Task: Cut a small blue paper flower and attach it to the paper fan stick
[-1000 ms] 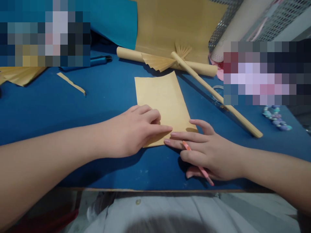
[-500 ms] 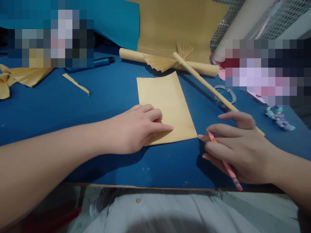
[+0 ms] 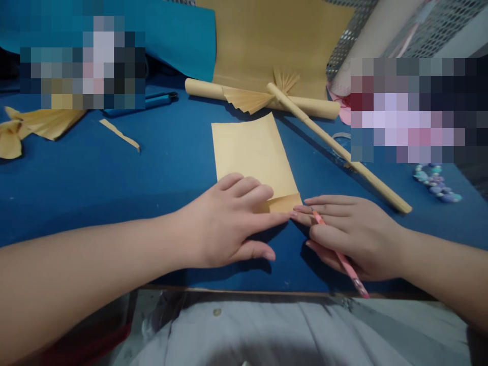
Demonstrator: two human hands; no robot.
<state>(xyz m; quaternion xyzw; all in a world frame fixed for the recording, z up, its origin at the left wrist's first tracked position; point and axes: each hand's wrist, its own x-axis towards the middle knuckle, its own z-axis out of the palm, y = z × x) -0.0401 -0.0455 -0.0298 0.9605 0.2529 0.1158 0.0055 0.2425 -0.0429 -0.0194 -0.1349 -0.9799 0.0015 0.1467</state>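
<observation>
A tan sheet of paper (image 3: 253, 152) lies on the blue table (image 3: 114, 173), its near edge folded up into a narrow strip. My left hand (image 3: 232, 221) lies flat on that fold with fingers stretched out, pressing it down. My right hand (image 3: 353, 236) rests beside it at the paper's near right corner, fingertips touching the fold, with a pink pencil (image 3: 343, 262) tucked between its fingers.
A rolled tan paper tube (image 3: 213, 89), a pleated paper fan (image 3: 247, 97) and a long paper stick (image 3: 343, 152) lie behind the sheet. A paper strip (image 3: 120, 134) and a blue pen (image 3: 156, 99) lie left. Beads (image 3: 434, 185) sit right, a mesh basket (image 3: 351, 40) at the back.
My right hand swung out to the right and came back to the paper's corner. The near edge of the sheet is now folded up, and my left hand has slid forward onto it.
</observation>
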